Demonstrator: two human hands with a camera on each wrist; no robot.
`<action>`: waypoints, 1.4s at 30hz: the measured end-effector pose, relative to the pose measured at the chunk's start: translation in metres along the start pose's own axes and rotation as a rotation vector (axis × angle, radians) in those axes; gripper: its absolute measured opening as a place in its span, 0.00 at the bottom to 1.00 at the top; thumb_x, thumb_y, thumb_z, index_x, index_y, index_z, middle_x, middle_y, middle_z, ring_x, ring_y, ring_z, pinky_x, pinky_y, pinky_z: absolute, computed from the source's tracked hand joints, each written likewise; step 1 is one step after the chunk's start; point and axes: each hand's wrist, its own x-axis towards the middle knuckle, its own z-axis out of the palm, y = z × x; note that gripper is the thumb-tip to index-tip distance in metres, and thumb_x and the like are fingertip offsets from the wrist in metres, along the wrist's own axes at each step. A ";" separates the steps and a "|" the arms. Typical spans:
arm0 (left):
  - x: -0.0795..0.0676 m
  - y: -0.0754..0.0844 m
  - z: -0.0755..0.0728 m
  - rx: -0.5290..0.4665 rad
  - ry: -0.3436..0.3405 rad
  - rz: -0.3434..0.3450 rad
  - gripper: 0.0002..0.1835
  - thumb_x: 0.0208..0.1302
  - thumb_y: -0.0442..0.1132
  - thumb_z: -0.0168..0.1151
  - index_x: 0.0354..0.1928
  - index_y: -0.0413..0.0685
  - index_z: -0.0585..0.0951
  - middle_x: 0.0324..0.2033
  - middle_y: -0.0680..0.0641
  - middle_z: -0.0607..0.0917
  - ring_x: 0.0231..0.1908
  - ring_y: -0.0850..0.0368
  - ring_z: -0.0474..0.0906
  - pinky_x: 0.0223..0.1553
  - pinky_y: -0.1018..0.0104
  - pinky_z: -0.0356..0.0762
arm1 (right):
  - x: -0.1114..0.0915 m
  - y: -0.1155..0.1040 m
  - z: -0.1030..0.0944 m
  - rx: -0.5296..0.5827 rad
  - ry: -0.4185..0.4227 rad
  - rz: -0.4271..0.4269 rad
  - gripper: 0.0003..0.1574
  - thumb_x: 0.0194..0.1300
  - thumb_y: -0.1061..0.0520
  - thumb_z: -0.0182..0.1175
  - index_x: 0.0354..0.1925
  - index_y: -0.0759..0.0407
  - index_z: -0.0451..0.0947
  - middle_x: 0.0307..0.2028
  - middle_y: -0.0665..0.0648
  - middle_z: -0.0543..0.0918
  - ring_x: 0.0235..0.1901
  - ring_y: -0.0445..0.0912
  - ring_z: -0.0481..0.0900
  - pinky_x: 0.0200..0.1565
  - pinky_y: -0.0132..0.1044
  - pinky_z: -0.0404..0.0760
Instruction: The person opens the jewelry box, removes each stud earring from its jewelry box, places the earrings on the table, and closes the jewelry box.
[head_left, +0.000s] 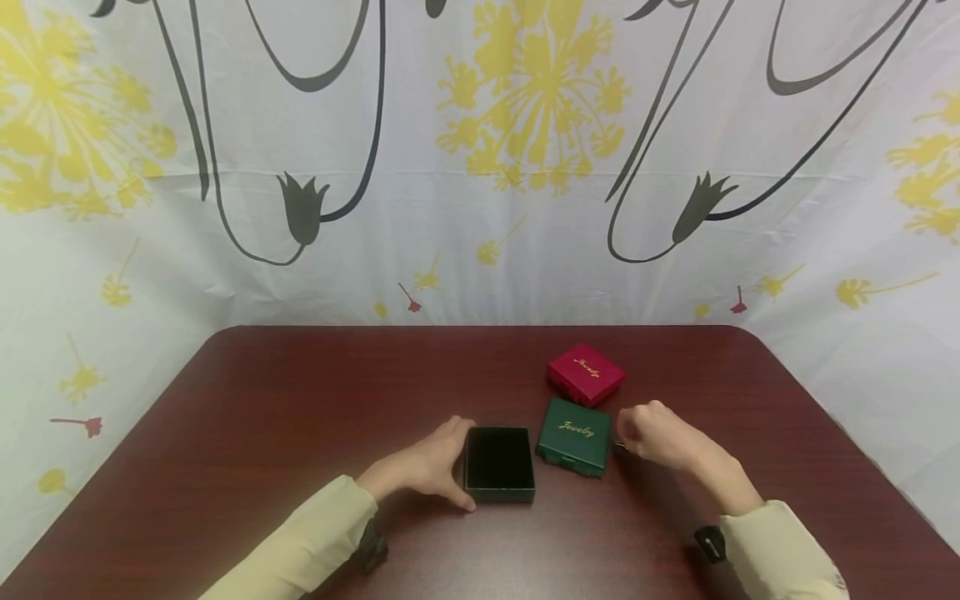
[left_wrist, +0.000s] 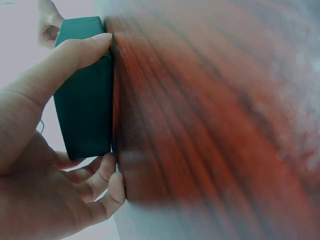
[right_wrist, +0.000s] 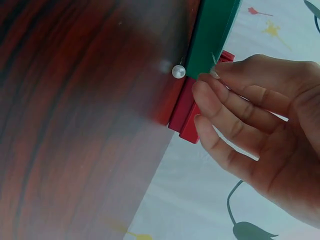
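Observation:
My left hand [head_left: 431, 460] holds an open green box [head_left: 500, 495] at its left side, thumb at the near corner and fingers at the far one. In the left wrist view, the thumb [left_wrist: 80, 55] lies along the box's green wall [left_wrist: 85, 115]. The box has a dark inside. To its right lies a green lid [head_left: 576, 435] lettered "Jewelry". My right hand [head_left: 663, 433], just right of that lid, pinches a small earring [right_wrist: 214, 74] with a thin wire between thumb and forefinger. A pearl earring [right_wrist: 178, 71] lies on the table beside the lid.
Behind the green lid sits a red jewelry box [head_left: 586, 374] with gold lettering. The dark wood table [head_left: 337, 383] has rounded far corners, and a white patterned curtain [head_left: 420, 250] hangs behind it. Dark wrist straps [head_left: 710, 543] show by the sleeves.

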 end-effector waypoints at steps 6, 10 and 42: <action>-0.001 0.000 0.000 -0.001 -0.006 0.000 0.54 0.35 0.49 0.75 0.61 0.33 0.55 0.55 0.39 0.63 0.58 0.47 0.59 0.55 0.56 0.63 | -0.004 0.002 0.001 0.025 -0.024 0.018 0.11 0.44 0.70 0.61 0.18 0.56 0.72 0.15 0.44 0.69 0.16 0.34 0.62 0.19 0.26 0.65; -0.001 0.001 -0.001 0.000 -0.003 0.000 0.54 0.35 0.49 0.75 0.61 0.32 0.55 0.55 0.39 0.63 0.58 0.47 0.59 0.56 0.56 0.63 | -0.006 0.003 0.002 0.029 -0.029 0.018 0.13 0.43 0.71 0.61 0.17 0.56 0.71 0.15 0.44 0.68 0.16 0.34 0.62 0.18 0.26 0.65; -0.001 0.000 0.000 -0.001 -0.008 -0.003 0.54 0.35 0.49 0.75 0.61 0.32 0.54 0.56 0.38 0.62 0.59 0.46 0.58 0.56 0.56 0.62 | -0.010 0.001 0.008 0.043 -0.084 0.056 0.11 0.44 0.71 0.62 0.18 0.58 0.72 0.15 0.45 0.66 0.17 0.35 0.61 0.20 0.27 0.65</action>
